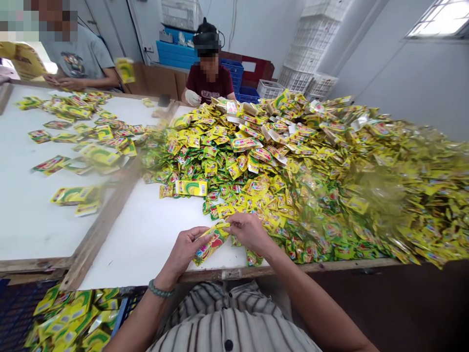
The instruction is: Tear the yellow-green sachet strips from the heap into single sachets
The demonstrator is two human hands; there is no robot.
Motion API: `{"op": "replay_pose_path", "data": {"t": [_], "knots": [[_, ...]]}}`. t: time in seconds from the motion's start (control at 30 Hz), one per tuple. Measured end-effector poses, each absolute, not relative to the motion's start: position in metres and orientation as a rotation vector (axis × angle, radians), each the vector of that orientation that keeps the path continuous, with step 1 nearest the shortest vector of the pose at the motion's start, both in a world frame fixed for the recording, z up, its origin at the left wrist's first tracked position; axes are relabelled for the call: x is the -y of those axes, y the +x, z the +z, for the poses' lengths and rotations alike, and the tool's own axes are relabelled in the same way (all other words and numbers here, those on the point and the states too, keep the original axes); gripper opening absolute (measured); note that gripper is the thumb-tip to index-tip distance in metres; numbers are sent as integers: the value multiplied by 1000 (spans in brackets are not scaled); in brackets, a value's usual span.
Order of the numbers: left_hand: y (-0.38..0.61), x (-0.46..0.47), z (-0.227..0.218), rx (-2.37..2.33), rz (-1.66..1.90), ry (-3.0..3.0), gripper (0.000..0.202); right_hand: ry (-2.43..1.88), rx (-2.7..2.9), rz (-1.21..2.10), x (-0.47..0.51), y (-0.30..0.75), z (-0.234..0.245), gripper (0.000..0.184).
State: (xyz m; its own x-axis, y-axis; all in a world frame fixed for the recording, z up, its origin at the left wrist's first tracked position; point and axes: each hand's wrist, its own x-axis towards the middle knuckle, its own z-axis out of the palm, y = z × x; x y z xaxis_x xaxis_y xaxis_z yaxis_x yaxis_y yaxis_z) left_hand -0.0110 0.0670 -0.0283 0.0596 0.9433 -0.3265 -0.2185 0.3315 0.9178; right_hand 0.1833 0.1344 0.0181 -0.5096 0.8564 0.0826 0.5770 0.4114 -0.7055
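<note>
My left hand is closed around the lower left side of a small yellow and green carton with a red and pink print. The carton lies tilted, its upper end pointing to the right and away from me. At that end my right hand pinches the flap edge between thumb and fingers; whether a sachet is also in that pinch I cannot tell. Just beyond my hands spreads a heap of small yellow and green sachets. One flat yellow carton rests at the heap's left edge.
Open-flapped cartons top the heap. A wooden divider splits the white table; more cartons lie left of it. Below stands a crate of cartons. Two people sit or stand across the table, one in a maroon shirt.
</note>
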Motion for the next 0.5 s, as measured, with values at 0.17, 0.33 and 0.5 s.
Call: {"op": "replay_pose_path", "data": {"t": [0.17,0.33,0.5], "knots": [[-13,-69,-19,-1271,961,1056,41,-1252,2293,986,-139,178,23,4],[-14,-71,-11,-1303,928,1068,38,-1262,2024,1363,-141,179,19,13],[-12,-70,-17,-1251,975,911,44,-1261,2022,1269,-137,178,16,18]]}}
